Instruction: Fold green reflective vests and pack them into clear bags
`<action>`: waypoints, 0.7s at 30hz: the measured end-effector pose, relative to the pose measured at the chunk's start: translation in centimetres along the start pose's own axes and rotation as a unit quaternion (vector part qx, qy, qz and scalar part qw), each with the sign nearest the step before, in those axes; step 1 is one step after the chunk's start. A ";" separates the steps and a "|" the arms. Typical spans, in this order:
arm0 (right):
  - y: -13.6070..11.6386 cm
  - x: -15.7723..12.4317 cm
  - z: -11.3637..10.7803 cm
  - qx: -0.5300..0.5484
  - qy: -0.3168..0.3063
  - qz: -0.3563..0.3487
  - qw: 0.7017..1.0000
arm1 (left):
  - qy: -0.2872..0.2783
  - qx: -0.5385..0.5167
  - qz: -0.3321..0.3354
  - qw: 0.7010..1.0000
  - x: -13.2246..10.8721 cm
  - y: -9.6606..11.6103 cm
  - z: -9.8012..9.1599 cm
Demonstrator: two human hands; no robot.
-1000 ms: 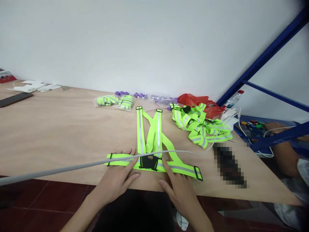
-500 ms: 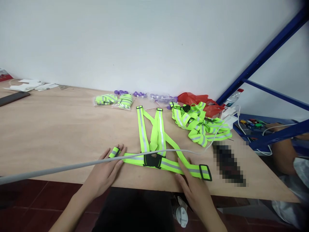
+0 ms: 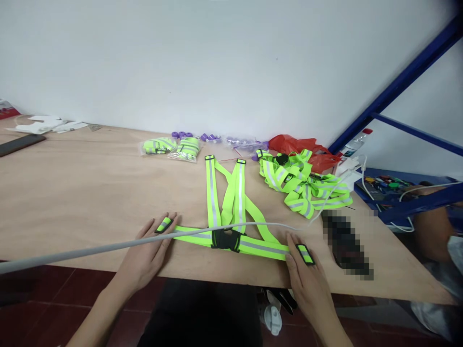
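Note:
A lime-yellow reflective vest (image 3: 212, 193) of elastic straps with grey stripes lies spread on the table, its black buckle (image 3: 225, 239) fastened at the waist. At the left end of the waist strap, my left hand (image 3: 146, 255) lies low with the strap between its fingers; a black slider (image 3: 164, 225) shows among them. My right hand (image 3: 309, 277) has the opposite end between its fingers, beside another slider (image 3: 306, 254). The fingers of both hands are fairly straight, and their undersides are hidden. A grey cable (image 3: 119, 246) crosses in front of the vest.
More reflective straps (image 3: 304, 183) lie heaped at the right, near a red plastic bag (image 3: 292, 143). Two bagged vests (image 3: 186, 148) and purple rolls (image 3: 183, 134) sit by the wall. A blue metal frame (image 3: 401, 82) stands at right, where another person's arm (image 3: 432, 226) shows.
My right hand has moved outward along the waist strap to its end slider. My left hand has shifted slightly left with its strap end. The view has turned a little.

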State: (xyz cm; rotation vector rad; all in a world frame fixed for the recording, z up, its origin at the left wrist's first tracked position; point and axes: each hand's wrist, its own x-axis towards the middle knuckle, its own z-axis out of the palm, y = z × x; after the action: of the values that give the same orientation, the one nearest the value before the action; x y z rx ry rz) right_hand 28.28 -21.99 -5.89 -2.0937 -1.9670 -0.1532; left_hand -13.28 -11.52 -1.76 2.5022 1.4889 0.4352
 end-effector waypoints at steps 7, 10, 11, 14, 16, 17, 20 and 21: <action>-0.7 0.2 -0.4 -0.025 0.013 -0.022 0.999 | -0.043 0.023 0.031 0.998 0.2 0.9 -0.8; -0.9 0.2 -0.5 -0.016 0.011 -0.040 0.999 | -0.050 0.034 0.043 0.997 0.4 1.4 -1.1; -0.9 0.2 -0.5 -0.010 0.011 -0.041 0.999 | -0.047 0.034 0.048 0.997 0.4 1.5 -1.2; -0.9 0.1 -0.4 0.007 0.018 -0.036 0.999 | -0.032 0.030 0.058 0.997 0.2 1.5 -1.0; -0.9 0.0 -0.4 0.018 0.023 -0.033 0.999 | -0.023 0.030 0.061 0.997 0.1 1.4 -0.8; -1.0 0.0 -0.4 0.023 0.026 -0.029 0.999 | -0.020 0.030 0.060 0.998 0.1 1.4 -0.7; -1.3 -0.2 -0.6 0.034 0.030 -0.002 0.999 | -0.004 0.021 0.049 0.999 0.1 1.4 -0.4; -1.3 -0.3 -0.6 0.036 0.031 0.011 0.999 | 0.001 0.015 0.043 0.999 0.1 1.5 -0.4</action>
State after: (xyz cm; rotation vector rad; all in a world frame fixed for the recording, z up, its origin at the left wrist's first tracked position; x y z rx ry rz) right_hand 27.01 -22.40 -5.19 -2.0394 -1.8846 -0.1392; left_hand -12.16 -12.13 -0.90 2.5970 1.4012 0.4320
